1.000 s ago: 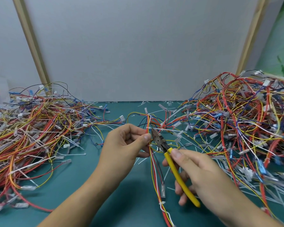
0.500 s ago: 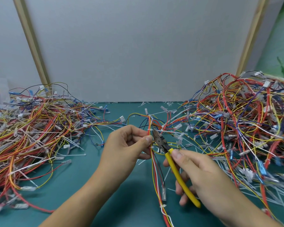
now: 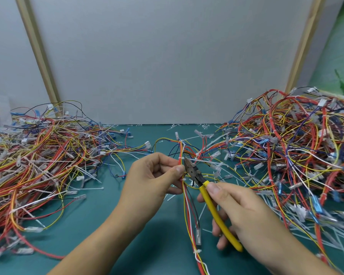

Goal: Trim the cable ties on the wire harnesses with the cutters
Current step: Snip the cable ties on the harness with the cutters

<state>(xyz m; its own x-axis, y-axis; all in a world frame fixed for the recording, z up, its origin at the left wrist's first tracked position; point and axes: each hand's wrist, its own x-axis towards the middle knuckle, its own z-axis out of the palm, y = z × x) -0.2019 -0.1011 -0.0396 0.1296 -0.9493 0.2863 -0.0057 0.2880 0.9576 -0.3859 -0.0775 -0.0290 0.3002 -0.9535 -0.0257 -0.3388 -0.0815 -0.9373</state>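
Observation:
My left hand point(image 3: 151, 179) pinches a wire harness point(image 3: 188, 201) of red, yellow, white and black wires between thumb and fingers, at the centre of the green mat. My right hand point(image 3: 240, 211) grips the yellow-handled cutters point(image 3: 213, 203). Their dark jaws point up and left and sit against the harness just right of my left thumb, beside a white cable tie point(image 3: 180, 157) on the bundle. A second tie point(image 3: 197, 251) wraps the harness lower down, near the front edge.
A big heap of harnesses point(image 3: 38, 161) covers the left of the green mat point(image 3: 99, 221), and a taller heap point(image 3: 298, 153) fills the right. Cut white tie ends point(image 3: 93, 189) litter the mat. A grey panel with wooden battens stands behind.
The cutters' jaws have shifted slightly along the harness by my left thumb. Both hands stay almost where they were.

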